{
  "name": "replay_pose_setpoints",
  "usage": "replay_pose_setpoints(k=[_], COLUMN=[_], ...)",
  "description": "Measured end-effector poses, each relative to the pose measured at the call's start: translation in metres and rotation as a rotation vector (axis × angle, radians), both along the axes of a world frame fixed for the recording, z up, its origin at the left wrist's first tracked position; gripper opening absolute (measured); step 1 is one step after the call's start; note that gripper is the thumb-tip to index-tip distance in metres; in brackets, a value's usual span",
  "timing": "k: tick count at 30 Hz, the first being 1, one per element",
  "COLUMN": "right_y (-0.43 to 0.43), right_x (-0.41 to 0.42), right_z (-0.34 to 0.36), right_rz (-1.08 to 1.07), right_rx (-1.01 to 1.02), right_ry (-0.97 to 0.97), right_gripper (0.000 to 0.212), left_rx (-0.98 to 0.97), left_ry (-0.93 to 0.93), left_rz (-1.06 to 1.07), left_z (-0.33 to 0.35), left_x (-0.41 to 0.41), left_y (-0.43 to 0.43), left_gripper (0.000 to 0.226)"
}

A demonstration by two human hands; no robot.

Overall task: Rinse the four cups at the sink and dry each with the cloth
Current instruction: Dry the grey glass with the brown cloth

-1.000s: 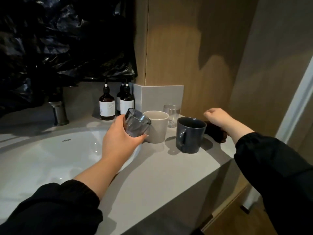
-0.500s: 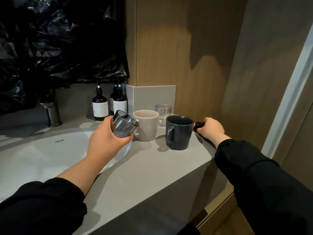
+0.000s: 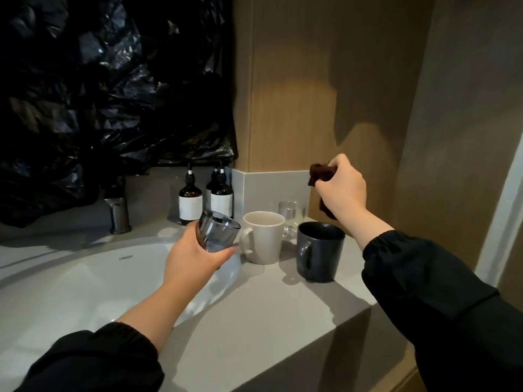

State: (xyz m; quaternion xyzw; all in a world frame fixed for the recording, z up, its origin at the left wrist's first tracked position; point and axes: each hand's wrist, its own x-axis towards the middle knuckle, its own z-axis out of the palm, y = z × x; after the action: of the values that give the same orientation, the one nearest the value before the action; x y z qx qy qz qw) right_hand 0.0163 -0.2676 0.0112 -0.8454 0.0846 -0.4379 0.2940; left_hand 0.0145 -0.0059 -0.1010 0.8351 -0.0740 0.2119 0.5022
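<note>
My left hand (image 3: pixel 194 257) grips a smoky grey glass tumbler (image 3: pixel 216 232), tilted, above the right rim of the white sink basin (image 3: pixel 85 284). My right hand (image 3: pixel 341 188) holds a dark brown cloth (image 3: pixel 319 172) bunched in its fingers, lifted above the counter near the wooden wall. A cream mug (image 3: pixel 264 236) and a dark grey mug (image 3: pixel 319 251) stand upright on the grey counter (image 3: pixel 254 321). Behind them a small clear glass (image 3: pixel 290 213) stands by the tiled upstand.
A metal tap (image 3: pixel 119 213) stands behind the basin. Three brown pump bottles (image 3: pixel 191 202) line the back of the counter. Black plastic sheeting (image 3: pixel 99 80) covers the wall above. A wooden panel wall closes the right side; the counter's front edge drops off at lower right.
My right hand has picked the dark cloth up off the counter behind the dark mug and raised it. My left hand keeps the tumbler in about the same place.
</note>
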Motion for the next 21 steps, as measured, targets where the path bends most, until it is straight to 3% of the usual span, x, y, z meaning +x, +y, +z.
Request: replay_pose_setpoints(k=[3,6,14,21], right_y=[0.051,0.102,0.216,0.256], right_x=[0.001,0.002,0.035,0.05], right_z=[0.014,0.012,-0.051,-0.097], right_rz=[0.155,0.369,0.741,0.93], right_rx=[-0.061,0.016,0.238,0.241], right_ry=[-0.05,-0.05,0.031,0.123], right_gripper=[0.036,0.054,0.021,0.024], left_rx=[-0.113,-0.259,-0.607,-0.713], left_ry=[0.046,0.141,0.34,0.456], left_rz=[-0.011,-0.043,-0.09,-0.128], left_z=[0.003,0.006,-0.005,-0.016], left_x=[0.002,0.005,0.021,0.034], left_y=[0.014,0.035,0.105,0.139], left_gripper=[0.057,0.055,0.045,0.051])
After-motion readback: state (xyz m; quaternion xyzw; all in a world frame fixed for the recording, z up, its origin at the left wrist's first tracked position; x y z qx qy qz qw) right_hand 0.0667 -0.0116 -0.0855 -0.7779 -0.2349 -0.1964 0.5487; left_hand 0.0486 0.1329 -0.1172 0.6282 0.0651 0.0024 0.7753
